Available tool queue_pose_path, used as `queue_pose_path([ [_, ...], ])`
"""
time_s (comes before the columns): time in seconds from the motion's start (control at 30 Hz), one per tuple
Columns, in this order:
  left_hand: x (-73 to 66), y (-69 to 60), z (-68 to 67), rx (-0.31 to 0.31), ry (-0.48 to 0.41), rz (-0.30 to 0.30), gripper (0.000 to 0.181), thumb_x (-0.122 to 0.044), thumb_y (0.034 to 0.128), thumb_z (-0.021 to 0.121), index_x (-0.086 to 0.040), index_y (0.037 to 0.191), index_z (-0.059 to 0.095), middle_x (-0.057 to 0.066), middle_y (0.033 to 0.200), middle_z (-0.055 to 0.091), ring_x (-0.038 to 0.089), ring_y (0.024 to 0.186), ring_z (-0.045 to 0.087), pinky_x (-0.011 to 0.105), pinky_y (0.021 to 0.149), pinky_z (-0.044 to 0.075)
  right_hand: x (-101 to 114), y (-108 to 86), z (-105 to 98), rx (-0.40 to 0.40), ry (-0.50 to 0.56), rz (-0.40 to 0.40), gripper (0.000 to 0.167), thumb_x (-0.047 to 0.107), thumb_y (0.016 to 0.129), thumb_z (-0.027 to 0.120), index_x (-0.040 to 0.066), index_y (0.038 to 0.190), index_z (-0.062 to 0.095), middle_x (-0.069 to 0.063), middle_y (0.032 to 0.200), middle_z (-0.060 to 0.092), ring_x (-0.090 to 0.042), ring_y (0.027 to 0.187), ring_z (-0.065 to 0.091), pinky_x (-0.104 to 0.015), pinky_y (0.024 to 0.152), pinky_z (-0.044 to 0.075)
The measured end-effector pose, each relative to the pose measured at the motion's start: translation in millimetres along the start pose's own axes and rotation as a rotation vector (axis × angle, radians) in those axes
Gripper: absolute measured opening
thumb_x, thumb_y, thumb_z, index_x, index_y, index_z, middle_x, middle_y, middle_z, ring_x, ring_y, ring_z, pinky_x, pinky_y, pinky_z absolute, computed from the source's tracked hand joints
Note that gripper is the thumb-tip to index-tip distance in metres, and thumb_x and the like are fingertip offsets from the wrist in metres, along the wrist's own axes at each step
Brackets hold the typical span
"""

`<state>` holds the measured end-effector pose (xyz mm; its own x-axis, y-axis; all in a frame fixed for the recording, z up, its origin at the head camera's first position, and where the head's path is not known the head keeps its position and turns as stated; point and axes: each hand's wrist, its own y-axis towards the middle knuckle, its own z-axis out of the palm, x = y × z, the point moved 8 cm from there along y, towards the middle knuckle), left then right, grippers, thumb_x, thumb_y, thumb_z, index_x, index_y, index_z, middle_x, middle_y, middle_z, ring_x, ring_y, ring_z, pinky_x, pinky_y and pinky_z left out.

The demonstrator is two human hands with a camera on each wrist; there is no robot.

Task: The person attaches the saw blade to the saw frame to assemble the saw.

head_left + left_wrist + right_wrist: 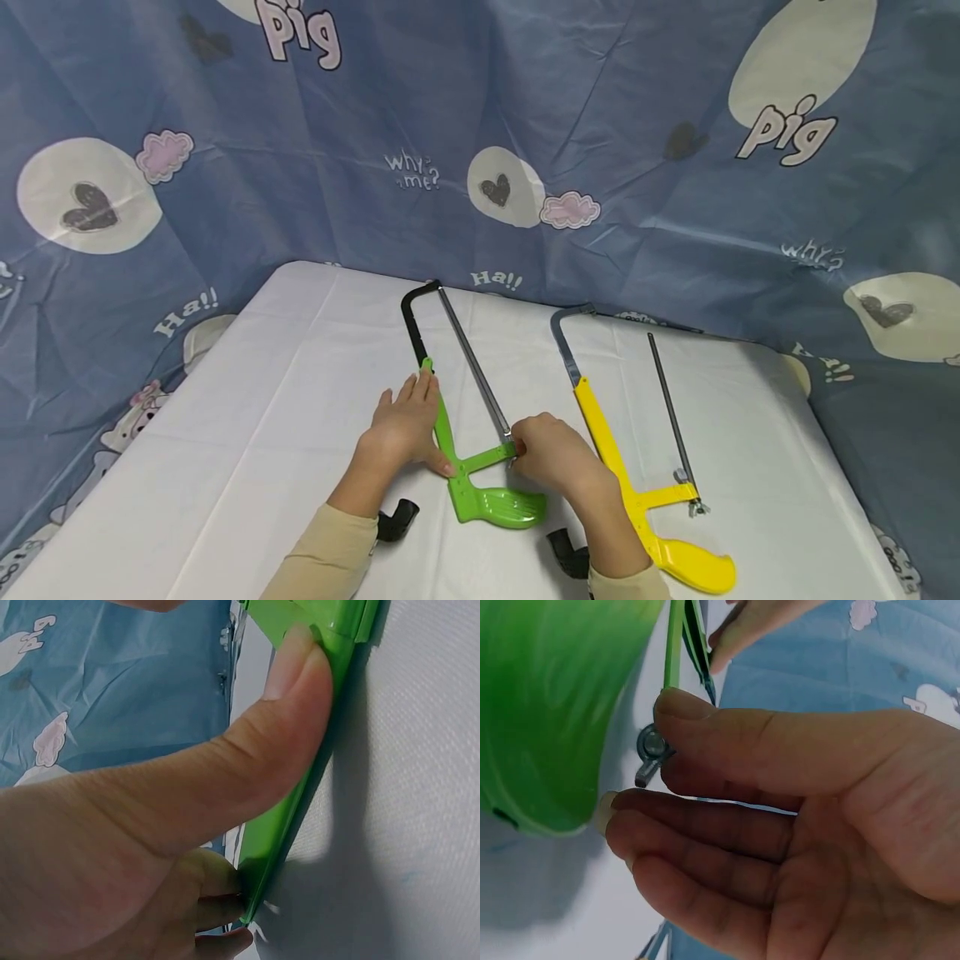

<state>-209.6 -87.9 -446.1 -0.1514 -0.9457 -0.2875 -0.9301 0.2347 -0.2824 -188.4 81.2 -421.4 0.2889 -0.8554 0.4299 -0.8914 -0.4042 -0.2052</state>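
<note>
A hacksaw with a green handle (510, 507) lies on the white cloth; its black front frame (411, 326) curves to the far end of the grey blade (474, 366). My left hand (405, 423) rests on the green frame bar, fingers extended, thumb (296, 712) pressing its side. At the end of the green crossbar (487, 458), my right hand (551, 454) pinches a metal wing nut (652, 742) between thumb and index finger. The other fingers are loosely bent below. The nut is partly hidden by the fingertips.
On the right lies a second hacksaw with a yellow handle (697, 567); its blade's (670, 404) far end sits apart from the grey frame tip (577, 310). Black curved pieces (397, 521) show beside both wrists. A blue printed cloth (420, 100) hangs behind the table.
</note>
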Motion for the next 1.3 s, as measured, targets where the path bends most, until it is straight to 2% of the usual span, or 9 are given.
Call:
queue_pose_path([
  [0.13,-0.2,-0.1,0.0,-0.007,0.003,0.002,0.135,-0.051,0.0545,0.093,0.007,0.154,0.023,0.025,0.164,0.015,0.042,0.153,0.017,0.063,0.119,0.020,2.6,1.0,2.6,-0.004,-0.008,-0.015,0.035,-0.003,0.073,0.074,0.014,0.057,0.048,0.006,0.055,0.034,-0.012,0.053,0.033,-0.024,0.049,0.027],
  [0.4,1.6,0.6,-0.6,-0.021,-0.001,-0.006,0.137,-0.051,0.0520,0.095,0.008,0.154,0.024,0.025,0.164,0.017,0.042,0.152,0.019,0.063,0.119,0.022,3.8,4.0,8.1,-0.021,-0.067,0.015,0.037,0.010,0.073,0.082,0.014,0.056,0.051,0.006,0.053,0.040,-0.011,0.052,0.037,-0.024,0.047,0.031],
  [0.6,1.1,-0.1,-0.9,-0.011,0.000,-0.005,0.137,-0.052,0.0523,0.094,0.008,0.154,0.024,0.025,0.164,0.017,0.042,0.152,0.019,0.063,0.119,0.022,7.5,4.5,9.1,-0.035,-0.057,-0.009,0.047,0.003,0.073,0.078,0.017,0.052,0.039,0.007,0.051,0.026,-0.010,0.049,0.029,-0.023,0.045,0.026],
  [0.8,1.2,2.1,0.1,-0.003,0.011,-0.005,0.138,-0.054,0.0525,0.094,0.008,0.154,0.023,0.025,0.164,0.016,0.042,0.152,0.018,0.063,0.119,0.022,7.7,3.5,6.5,-0.033,-0.041,-0.035,0.049,0.000,0.073,0.074,0.018,0.053,0.035,0.008,0.052,0.022,-0.009,0.049,0.025,-0.022,0.046,0.023],
  [1.0,1.4,2.8,-0.5,-0.001,0.017,-0.005,0.137,-0.053,0.0534,0.093,0.007,0.154,0.022,0.025,0.164,0.016,0.042,0.152,0.018,0.062,0.119,0.021,3.0,4.8,6.6,-0.006,0.011,-0.036,0.034,0.000,0.075,0.071,0.015,0.056,0.047,0.007,0.053,0.031,-0.010,0.051,0.031,-0.023,0.047,0.028],
  [1.2,-0.1,1.3,-0.5,-0.005,0.004,-0.004,0.137,-0.052,0.0533,0.094,0.007,0.154,0.023,0.025,0.164,0.016,0.042,0.152,0.018,0.062,0.119,0.021,-7.7,7.7,5.4,0.059,0.138,-0.050,0.019,-0.001,0.075,0.070,0.013,0.066,0.060,0.005,0.062,0.051,-0.011,0.056,0.043,-0.023,0.051,0.035],
  [1.3,-0.2,1.2,-0.5,-0.009,-0.001,-0.003,0.137,-0.052,0.0530,0.094,0.008,0.154,0.023,0.025,0.164,0.017,0.042,0.152,0.019,0.063,0.119,0.022,-13.2,9.8,5.7,0.089,0.198,-0.068,0.017,0.000,0.075,0.071,0.012,0.068,0.062,0.005,0.064,0.054,-0.011,0.058,0.045,-0.023,0.053,0.037],
])
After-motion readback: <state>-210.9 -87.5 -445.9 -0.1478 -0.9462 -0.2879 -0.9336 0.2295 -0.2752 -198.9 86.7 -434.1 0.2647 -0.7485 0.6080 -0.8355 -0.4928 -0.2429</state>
